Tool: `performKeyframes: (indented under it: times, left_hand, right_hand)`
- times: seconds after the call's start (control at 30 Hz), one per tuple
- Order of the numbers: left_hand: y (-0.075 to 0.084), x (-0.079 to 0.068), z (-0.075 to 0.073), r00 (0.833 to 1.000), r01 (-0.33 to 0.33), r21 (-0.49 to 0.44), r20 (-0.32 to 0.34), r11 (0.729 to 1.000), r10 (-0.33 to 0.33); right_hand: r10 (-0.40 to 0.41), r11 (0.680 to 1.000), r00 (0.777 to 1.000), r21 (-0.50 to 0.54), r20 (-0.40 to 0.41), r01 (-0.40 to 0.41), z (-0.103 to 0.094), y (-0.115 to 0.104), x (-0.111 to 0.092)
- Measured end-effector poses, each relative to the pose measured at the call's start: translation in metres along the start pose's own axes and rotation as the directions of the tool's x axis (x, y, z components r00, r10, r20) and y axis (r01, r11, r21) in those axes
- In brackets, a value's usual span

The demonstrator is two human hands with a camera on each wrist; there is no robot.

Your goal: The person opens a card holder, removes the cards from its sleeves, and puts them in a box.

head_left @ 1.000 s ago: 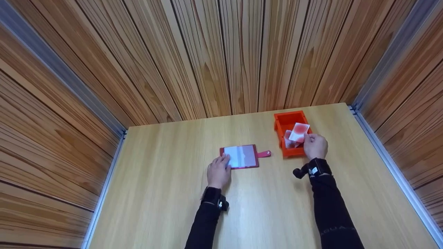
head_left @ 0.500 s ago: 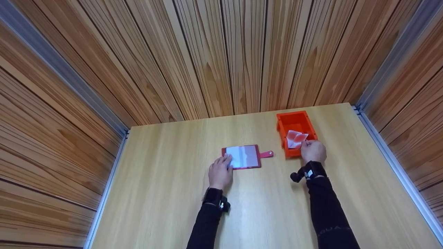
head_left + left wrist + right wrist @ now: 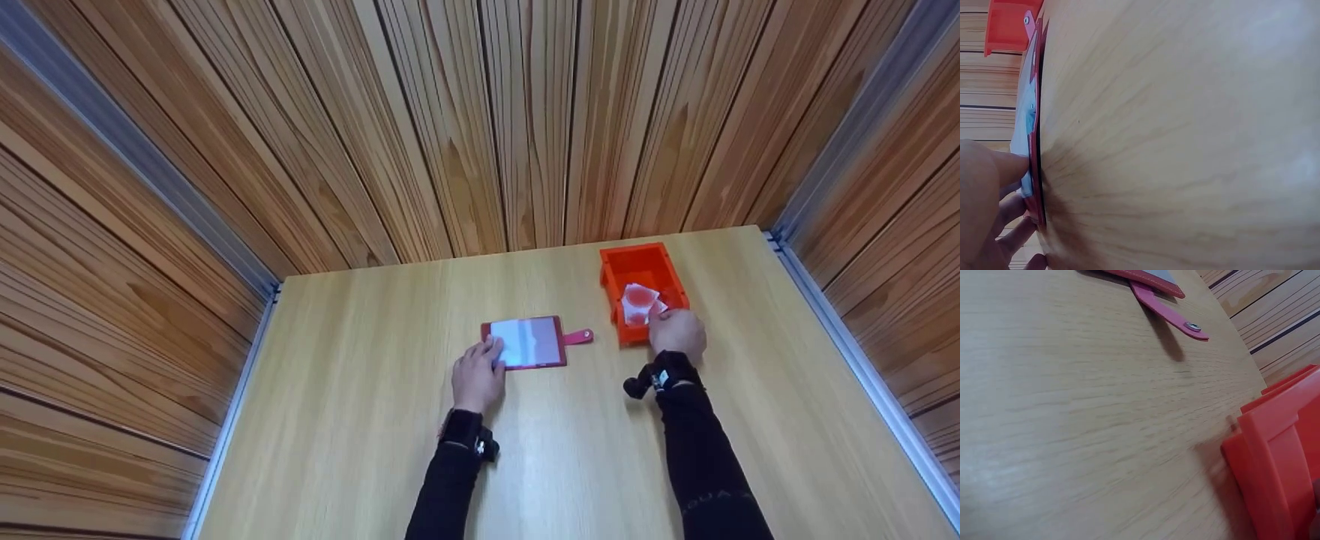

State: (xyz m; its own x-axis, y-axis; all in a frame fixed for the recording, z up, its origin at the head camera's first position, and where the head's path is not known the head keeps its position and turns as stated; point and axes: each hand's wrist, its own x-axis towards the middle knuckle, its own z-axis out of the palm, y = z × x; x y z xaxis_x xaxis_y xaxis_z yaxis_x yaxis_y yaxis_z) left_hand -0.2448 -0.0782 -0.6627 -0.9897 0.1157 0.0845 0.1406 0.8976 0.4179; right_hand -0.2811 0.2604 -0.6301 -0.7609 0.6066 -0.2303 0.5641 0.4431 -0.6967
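Note:
A small red card holder (image 3: 561, 352) lies open on the table, pale clear sleeves showing and its pink snap strap (image 3: 577, 337) pointing right. My left hand (image 3: 476, 375) rests on its left side; in the left wrist view the thumb (image 3: 1013, 167) lies on the sleeves and the other fingers are at the red cover's edge. To the right, an orange bin (image 3: 637, 259) holds several white cards with red prints. Over its near right corner, my right hand (image 3: 677, 334) pinches a card (image 3: 661, 306) beside one with a red circle (image 3: 640, 295); its fingertips are mostly hidden.
The light wood table (image 3: 352, 420) reaches back to a plank wall (image 3: 450, 135), with metal rails (image 3: 225, 420) along both sides. In the right wrist view, the orange bin's wall (image 3: 1266, 467) stands close at the right, and the strap lies a short way off.
My right hand has lowered toward the bin's near end. The circle card, raised above the others a second ago, now lies lower among them. My left hand and the card holder have stayed put.

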Motion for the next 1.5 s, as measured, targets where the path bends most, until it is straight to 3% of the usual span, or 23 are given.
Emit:
performKeyframes:
  times: [0.2,0.4,0.53,0.63,0.73,0.8,0.87,0.93,1.03,1.1,1.2,1.27,1.37,1.5]
  left_hand:
    - [0.0,0.002,0.001,1.0,-0.008,0.004,-0.014,1.0,0.008]
    - [-0.001,0.001,0.001,1.0,0.011,0.009,0.025,1.0,-0.011]
    - [-0.001,0.001,0.0,0.999,0.018,0.01,0.027,1.0,-0.018]
    - [-0.001,0.0,-0.001,1.0,0.015,0.007,0.013,1.0,-0.016]
    - [-0.001,0.0,-0.002,1.0,-0.001,-0.006,-0.007,1.0,0.001]
    - [-0.001,-0.001,-0.002,1.0,-0.015,-0.011,-0.021,1.0,0.015]
    - [0.0,-0.002,-0.001,0.999,-0.024,-0.016,-0.029,1.0,0.024]
    - [0.0,-0.002,-0.001,0.999,-0.024,-0.012,-0.033,1.0,0.024]
    - [0.0,-0.002,-0.001,1.0,-0.016,-0.008,-0.023,1.0,0.016]
    - [0.0,-0.002,0.0,1.0,-0.006,-0.015,-0.007,1.0,0.006]
    - [-0.001,-0.002,0.0,1.0,0.012,-0.035,0.021,0.999,-0.011]
    - [-0.001,-0.002,-0.001,1.0,0.017,-0.044,0.023,0.999,-0.016]
    - [-0.001,-0.002,-0.002,1.0,0.02,-0.051,0.016,0.998,-0.02]
    - [-0.002,-0.001,-0.002,0.999,0.024,-0.048,0.03,0.999,-0.023]
  right_hand:
    - [-0.044,0.999,0.999,0.009,-0.03,0.044,-0.002,0.001,0.0]
    - [-0.05,0.999,0.998,0.014,-0.023,0.05,-0.003,0.0,0.0]
    - [-0.12,0.991,0.991,0.06,-0.058,0.123,0.0,-0.01,-0.005]
    - [-0.232,0.964,0.968,0.113,-0.096,0.242,0.006,-0.026,-0.011]
    - [-0.396,0.901,0.913,0.148,-0.101,0.407,0.017,-0.04,-0.02]
    - [-0.499,0.851,0.865,0.162,-0.051,0.5,0.026,-0.047,-0.027]
    - [-0.579,0.806,0.814,0.181,0.047,0.564,0.034,-0.05,-0.034]
    - [-0.603,0.796,0.776,0.199,0.184,0.572,0.044,-0.049,-0.041]
    - [-0.558,0.828,0.732,0.195,0.391,0.526,0.061,-0.043,-0.048]
    - [-0.481,0.871,0.723,0.176,0.496,0.459,0.072,-0.038,-0.052]
    - [-0.409,0.901,0.718,0.128,0.563,0.413,0.085,-0.031,-0.056]
    - [-0.406,0.897,0.717,0.1,0.567,0.43,0.089,-0.03,-0.059]
    - [-0.444,0.865,0.711,0.055,0.546,0.499,0.093,-0.029,-0.061]
    - [-0.44,0.862,0.72,0.028,0.537,0.506,0.096,-0.029,-0.062]
